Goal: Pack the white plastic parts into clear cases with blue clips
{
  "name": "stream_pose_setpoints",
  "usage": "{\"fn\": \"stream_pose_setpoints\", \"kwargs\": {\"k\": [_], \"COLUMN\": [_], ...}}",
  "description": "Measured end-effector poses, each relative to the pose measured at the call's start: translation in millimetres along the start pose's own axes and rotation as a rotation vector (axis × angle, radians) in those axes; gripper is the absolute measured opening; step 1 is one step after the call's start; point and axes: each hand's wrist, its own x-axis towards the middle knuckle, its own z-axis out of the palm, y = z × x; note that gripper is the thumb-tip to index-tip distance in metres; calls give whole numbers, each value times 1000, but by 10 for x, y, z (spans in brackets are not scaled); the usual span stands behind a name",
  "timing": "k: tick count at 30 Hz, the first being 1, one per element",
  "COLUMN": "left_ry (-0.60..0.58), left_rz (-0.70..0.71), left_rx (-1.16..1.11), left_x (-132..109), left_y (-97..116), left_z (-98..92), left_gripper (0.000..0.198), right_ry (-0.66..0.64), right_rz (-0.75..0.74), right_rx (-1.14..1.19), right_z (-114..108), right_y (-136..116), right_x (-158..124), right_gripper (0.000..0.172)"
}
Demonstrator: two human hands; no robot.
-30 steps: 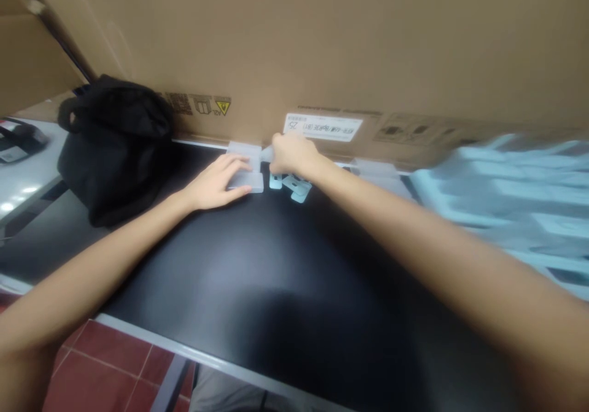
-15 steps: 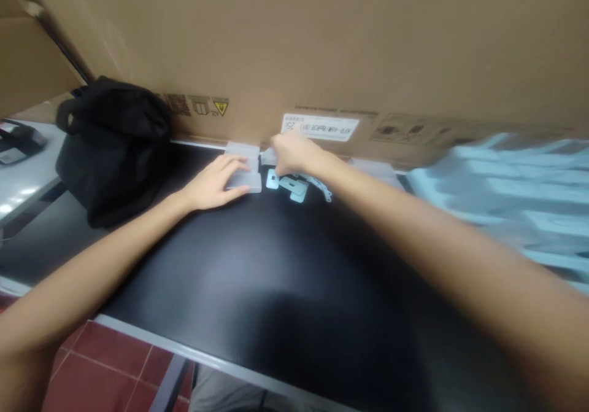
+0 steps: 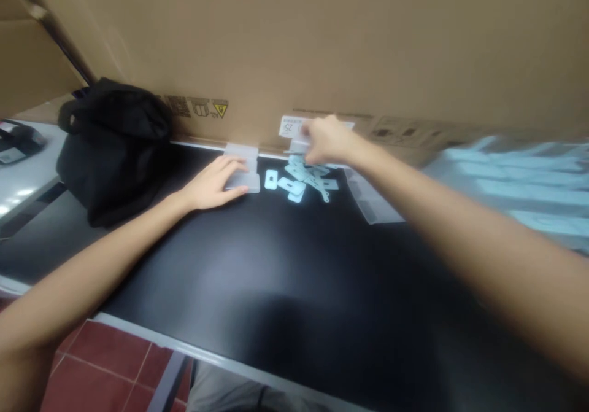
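My left hand lies with fingers spread over a translucent plastic case, thumb along its near edge. The case's raised flap stands behind the fingers. My right hand is raised near the cardboard wall, thumb and fingers closed on a small translucent plastic piece; blur hides its exact shape. Below it lies a loose pile of pale blue flat pieces, some with a square hole. One such holed plate lies apart, between the case and the pile.
A large cardboard box walls off the back of the black table. On the left sits a black bag. A clear plastic bag lies under my right forearm. Stacked pale blue items stand blurred at the right.
My right hand has moved right, away from the left hand, with the translucent piece. More of the blue pile and the clear bag now shows. The left hand has stayed put.
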Motion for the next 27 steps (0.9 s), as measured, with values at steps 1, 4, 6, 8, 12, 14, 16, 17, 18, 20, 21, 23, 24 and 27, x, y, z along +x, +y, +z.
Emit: {"fn": "stream_pose_setpoints", "kwargs": {"k": [1, 4, 6, 8, 12, 14, 16, 17, 18, 20, 21, 23, 24, 27], "left_ry": [0, 3, 5, 6, 15, 19, 23, 26, 31, 40, 41, 39, 38, 38], "left_rz": [-4, -7, -8, -7, 1, 6, 12, 13, 14, 14, 16, 15, 11, -6], "left_rx": [2, 6, 8, 9, 8, 5, -4, -11, -18, -32, -39, -51, -58, -73], "left_x": [0, -1, 0, 0, -5, -8, -11, -11, -10, -7, -5, 1, 3, 6], "left_y": [-3, -7, -1, 6, 3, -9, -24, -30, -35, -40, -40, -37, -35, -28], "left_z": [1, 2, 0, -4, -8, -6, -2, 0, 1, 4, 4, 3, 1, -5], "left_gripper": [55, 56, 55, 55, 55, 55, 55, 55, 55, 56, 56, 58, 58, 59], "right_ry": [-22, -65, -38, 24, 39, -14, -50, -58, -61, -66, -68, -76, -81, -94], "right_rz": [9, -4, -19, -15, -53, -90, -87, -75, -65, -57, -56, -56, -58, -79], "right_rx": [-10, -28, -10, 26, 131, 172, 181, 177, 171, 159, 154, 142, 135, 119], "right_z": [8, 45, 58, 55, 66, 110, 173, 204, 230, 262, 268, 262, 252, 196], "right_y": [41, 96, 80, 24, -191, -316, -419, -455, -479, -496, -492, -467, -449, -390], "right_x": [-21, -77, -110, -140, -190, -201, -199, -195, -189, -179, -176, -176, -179, -203], "right_gripper": [46, 38, 39, 43, 43, 43, 46, 49, 52, 54, 54, 55, 55, 54]}}
